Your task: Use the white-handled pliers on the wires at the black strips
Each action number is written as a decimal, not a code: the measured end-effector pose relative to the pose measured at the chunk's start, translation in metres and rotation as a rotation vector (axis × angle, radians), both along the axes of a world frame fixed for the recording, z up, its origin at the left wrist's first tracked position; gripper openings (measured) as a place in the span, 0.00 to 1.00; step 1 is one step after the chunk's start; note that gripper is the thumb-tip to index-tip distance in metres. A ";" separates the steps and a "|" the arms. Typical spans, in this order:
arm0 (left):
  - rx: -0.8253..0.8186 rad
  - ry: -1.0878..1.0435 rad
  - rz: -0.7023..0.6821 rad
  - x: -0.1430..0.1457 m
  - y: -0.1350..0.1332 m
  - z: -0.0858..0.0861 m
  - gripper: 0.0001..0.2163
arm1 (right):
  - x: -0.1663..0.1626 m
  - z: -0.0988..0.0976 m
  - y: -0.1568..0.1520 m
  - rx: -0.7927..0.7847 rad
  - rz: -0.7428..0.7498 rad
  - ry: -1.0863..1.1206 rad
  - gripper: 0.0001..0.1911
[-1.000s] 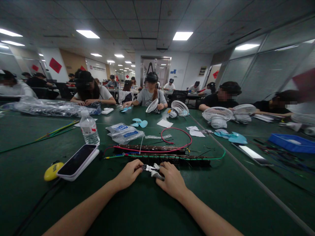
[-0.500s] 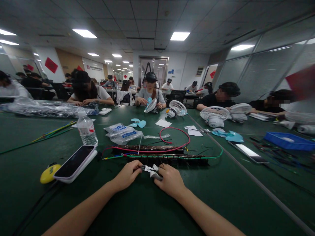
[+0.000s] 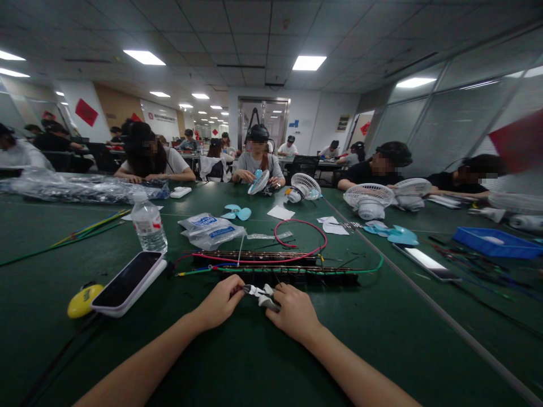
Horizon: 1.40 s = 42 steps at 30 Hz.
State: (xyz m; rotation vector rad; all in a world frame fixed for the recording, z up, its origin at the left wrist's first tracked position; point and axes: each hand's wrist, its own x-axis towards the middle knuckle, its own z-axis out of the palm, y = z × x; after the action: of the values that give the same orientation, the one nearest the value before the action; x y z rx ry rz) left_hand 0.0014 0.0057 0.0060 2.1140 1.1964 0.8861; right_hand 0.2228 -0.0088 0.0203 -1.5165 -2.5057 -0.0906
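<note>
My right hand point(image 3: 294, 312) is wrapped round the grey-and-white handles of a pair of pliers point(image 3: 268, 298). Their head points left, at the fingertips of my left hand point(image 3: 220, 302). Those fingers are pinched together at the jaw tip; whether they grip the jaws or something small is hidden. Just beyond both hands lie two long dark strips point(image 3: 292, 277) side by side, with thin black tie ends sticking up. A green wire point(image 3: 369, 272) runs along the nearer strip, and a red wire point(image 3: 326, 240) loops over the farther one. A white tie end point(image 3: 241, 251) stands up at the strips' left part.
Left of my hands are a phone point(image 3: 129, 282), a yellow tape measure-like object point(image 3: 83, 301) and a water bottle point(image 3: 149, 223). Farther off lie plastic bags point(image 3: 212, 230), a blue fan blade point(image 3: 236, 212) and fan housings point(image 3: 368, 200). A blue tray point(image 3: 496, 243) is at right. Several people sit around.
Both hands and the pliers keep almost the same place and grip. The whole view has shifted very slightly. The co-worker opposite has moved their hands a little on a fan.
</note>
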 end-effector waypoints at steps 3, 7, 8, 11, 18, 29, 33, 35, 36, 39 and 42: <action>0.005 0.001 -0.002 0.000 -0.001 0.002 0.05 | 0.002 0.000 0.001 0.004 0.009 0.030 0.09; 0.015 0.002 -0.009 0.001 -0.004 0.005 0.05 | 0.005 -0.002 0.003 0.025 0.028 0.070 0.09; 0.016 0.001 -0.009 0.001 -0.004 0.005 0.04 | 0.005 -0.002 0.003 0.031 0.036 0.078 0.09; 0.008 -0.002 -0.012 0.001 -0.003 0.004 0.04 | 0.006 -0.003 0.004 0.047 0.064 0.092 0.09; -0.014 0.005 -0.013 0.001 -0.003 0.005 0.05 | 0.006 -0.003 0.004 0.043 0.088 0.082 0.10; -0.003 0.008 -0.012 0.001 -0.003 0.004 0.04 | 0.005 -0.004 0.005 0.032 0.078 0.040 0.08; 0.008 0.015 -0.012 0.001 -0.003 0.004 0.04 | 0.004 -0.003 0.004 0.012 0.063 0.014 0.08; 0.014 0.017 -0.009 0.001 -0.003 0.004 0.04 | 0.004 -0.003 0.003 0.014 0.056 0.002 0.08; 0.015 0.016 -0.010 0.001 -0.003 0.004 0.04 | 0.004 -0.003 0.003 0.018 0.053 -0.002 0.08; 0.012 0.013 -0.009 0.001 -0.002 0.004 0.04 | 0.003 -0.002 0.002 0.024 0.043 -0.010 0.09; 0.024 0.010 -0.002 0.001 -0.003 0.004 0.04 | 0.003 -0.001 0.002 0.018 0.032 -0.009 0.09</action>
State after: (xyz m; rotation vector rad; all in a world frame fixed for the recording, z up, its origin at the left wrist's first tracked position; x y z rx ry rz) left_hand 0.0029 0.0032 0.0097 2.1402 1.1946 0.8941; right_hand 0.2255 -0.0068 0.0193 -1.4718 -2.5279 -0.1152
